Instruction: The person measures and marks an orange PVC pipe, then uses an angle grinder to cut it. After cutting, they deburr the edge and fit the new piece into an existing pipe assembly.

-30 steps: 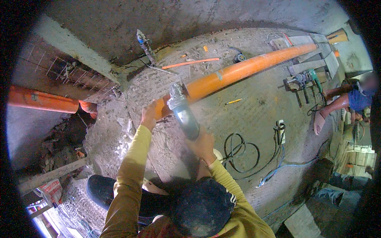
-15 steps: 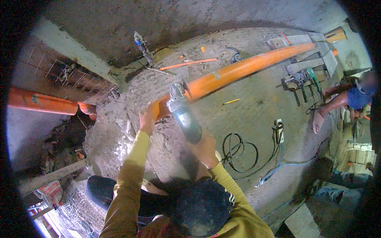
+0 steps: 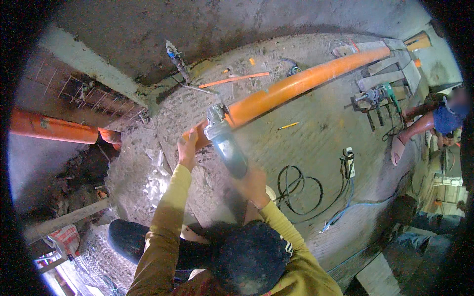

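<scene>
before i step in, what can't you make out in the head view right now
All in the head view:
Long orange pipe: one stretch hidden behind the grinder.
Right grip: blurred, so finger placement is unclear.
Red-orange pipe at left: outer end cut off by the dark picture rim.
Yellow stick: too small to tell pencil from marker.

Here under you spreads a rough grey floor [image 3: 316, 158], gritty toward its far edge; ahead of you a bare, mottled wall [image 3: 247, 19] curves across; a paler wall [image 3: 440, 69] stands right; to your left, wire mesh [image 3: 86, 93] above a dark hollow [image 3: 74, 180]; light [image 3: 52, 276] glares lower left.
</scene>
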### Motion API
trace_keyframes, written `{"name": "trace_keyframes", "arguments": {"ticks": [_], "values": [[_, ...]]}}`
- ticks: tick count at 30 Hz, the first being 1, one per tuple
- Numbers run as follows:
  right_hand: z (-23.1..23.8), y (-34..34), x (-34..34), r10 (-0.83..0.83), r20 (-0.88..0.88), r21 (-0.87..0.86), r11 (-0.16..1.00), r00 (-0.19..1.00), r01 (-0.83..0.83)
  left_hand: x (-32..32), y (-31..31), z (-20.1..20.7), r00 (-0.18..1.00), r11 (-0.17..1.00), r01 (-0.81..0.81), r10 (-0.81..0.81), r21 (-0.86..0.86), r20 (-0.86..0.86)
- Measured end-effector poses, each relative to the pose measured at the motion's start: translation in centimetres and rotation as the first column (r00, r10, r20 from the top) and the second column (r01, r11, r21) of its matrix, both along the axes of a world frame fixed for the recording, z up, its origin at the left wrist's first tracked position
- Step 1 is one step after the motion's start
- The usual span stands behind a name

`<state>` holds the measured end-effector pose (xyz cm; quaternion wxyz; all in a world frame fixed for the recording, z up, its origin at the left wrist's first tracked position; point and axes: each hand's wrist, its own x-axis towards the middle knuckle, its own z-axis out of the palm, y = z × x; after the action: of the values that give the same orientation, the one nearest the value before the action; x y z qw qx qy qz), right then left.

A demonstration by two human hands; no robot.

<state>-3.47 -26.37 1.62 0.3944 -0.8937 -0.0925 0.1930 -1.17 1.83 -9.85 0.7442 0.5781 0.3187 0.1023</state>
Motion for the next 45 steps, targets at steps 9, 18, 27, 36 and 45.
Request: {"name": "trace_keyframes", "arguments": {"ticks": [9, 18, 27, 36, 45], "values": [[1.1, -0.2, 0.4, -0.058, 0.059, 0.002, 0.998, 0.997, 0.058, 2.5, -1.9, 2.3, 0.990, 0.876, 0.124, -0.140, -0.467, 0.000], [1.4, 1.8, 1.5, 0.003, -0.075, -0.087, 0.996, 0.997, -0.009, 0.9, 2.7, -1.7, 0.996, 0.939, 0.031, -0.002, -0.343, 0.086], [1.4, 2.1, 1.5, 0.002, -0.051, -0.093, 0.996, 0.999, -0.007, 0.4, 2.1, -0.8, 0.993, 0.940, 0.052, -0.011, -0.338, 0.121], [0.7, 1.0, 1.7, -0.002, 0.033, -0.143, 0.990, 0.999, 0.007, 1.0, -0.2, 1.1, 1.000, 0.972, -0.011, 0.011, -0.234, -0.001], [0.9, 1.0, 1.9, 0.008, -0.015, -0.178, 0.984, 1.000, -0.011, 0.9, -0.4, 1.5, 0.999, 0.964, -0.037, 0.031, -0.262, -0.026]]}}
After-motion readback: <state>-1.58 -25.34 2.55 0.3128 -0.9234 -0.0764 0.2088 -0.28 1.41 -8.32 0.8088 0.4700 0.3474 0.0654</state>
